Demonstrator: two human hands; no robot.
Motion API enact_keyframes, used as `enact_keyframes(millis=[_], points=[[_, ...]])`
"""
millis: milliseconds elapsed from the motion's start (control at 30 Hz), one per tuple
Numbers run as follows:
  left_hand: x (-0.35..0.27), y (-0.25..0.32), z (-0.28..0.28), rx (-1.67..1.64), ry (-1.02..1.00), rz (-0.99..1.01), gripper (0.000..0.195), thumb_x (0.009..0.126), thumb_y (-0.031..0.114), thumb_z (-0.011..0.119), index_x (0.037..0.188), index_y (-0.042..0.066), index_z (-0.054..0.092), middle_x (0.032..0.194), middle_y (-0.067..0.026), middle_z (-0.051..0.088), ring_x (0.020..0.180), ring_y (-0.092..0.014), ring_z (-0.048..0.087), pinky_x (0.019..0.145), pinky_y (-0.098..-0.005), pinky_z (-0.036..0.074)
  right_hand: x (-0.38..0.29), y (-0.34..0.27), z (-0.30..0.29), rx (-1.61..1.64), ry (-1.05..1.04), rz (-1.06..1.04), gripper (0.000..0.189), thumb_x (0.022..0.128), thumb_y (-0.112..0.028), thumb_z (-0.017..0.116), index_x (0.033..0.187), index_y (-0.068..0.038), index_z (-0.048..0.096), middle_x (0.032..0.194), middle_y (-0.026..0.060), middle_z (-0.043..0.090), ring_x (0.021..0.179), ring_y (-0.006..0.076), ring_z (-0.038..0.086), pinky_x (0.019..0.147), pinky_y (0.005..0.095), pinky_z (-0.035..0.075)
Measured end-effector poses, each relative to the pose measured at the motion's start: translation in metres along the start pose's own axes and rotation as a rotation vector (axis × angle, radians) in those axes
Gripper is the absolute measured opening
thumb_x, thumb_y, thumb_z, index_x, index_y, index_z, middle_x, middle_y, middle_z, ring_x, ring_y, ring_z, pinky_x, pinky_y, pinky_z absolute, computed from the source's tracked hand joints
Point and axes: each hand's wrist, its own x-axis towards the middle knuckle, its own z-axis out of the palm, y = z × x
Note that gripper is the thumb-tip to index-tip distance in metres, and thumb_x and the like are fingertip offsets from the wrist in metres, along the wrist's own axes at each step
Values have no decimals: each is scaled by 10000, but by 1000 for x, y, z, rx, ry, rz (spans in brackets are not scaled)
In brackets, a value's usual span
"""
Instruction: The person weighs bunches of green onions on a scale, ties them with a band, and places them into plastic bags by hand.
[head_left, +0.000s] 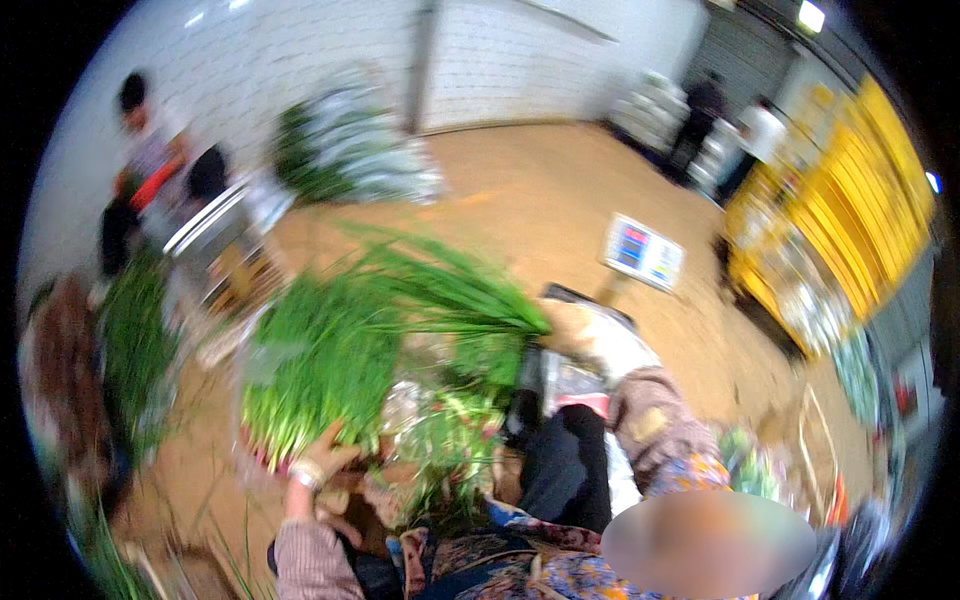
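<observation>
My right hand (566, 330), in a pale glove, grips the end of a bunch of long green onion leaves (465, 296). The leaves fan out to the left. Bare and with a band at the wrist, my left hand (326, 454) rests against the pale root ends of a large pile of spring onions (322, 360), its fingers apart. Clear plastic lies around that pile. Between my hands are loose onion stems and trimmings (450, 431). Motion blur hides fine detail.
Beyond my right hand stands a scale display (643, 251). Bagged greens (360, 142) are stacked by the white wall. A yellow metal frame (840, 217) stands at right. One person (154, 150) is at left; two people (697, 112) are at the back.
</observation>
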Motion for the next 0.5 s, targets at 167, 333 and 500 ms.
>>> enact_keyframes(millis=[167,333,500], points=[[1,-9,33,75,-129,-183,671,714,348,600,1242,30,333,1212,-162,417,1101,-261,414,884,-313,360,-45,37,30,109,50,101,674,657,-96,557,1262,-96,261,995,197,525,920,322,514,769,369,421],[0,-31,106,-110,-368,-333,566,734,242,616,1192,3,386,1108,-137,502,971,-243,495,791,-308,416,-92,81,91,250,-34,209,641,683,-124,550,1256,-115,263,972,200,534,898,337,523,765,391,419],[-20,-27,125,4,-414,-307,467,746,129,601,1159,10,417,1030,-78,530,910,-182,504,753,-269,428,-88,126,83,225,87,193,651,679,-91,525,1265,-99,244,1004,198,520,925,327,513,786,382,410]])
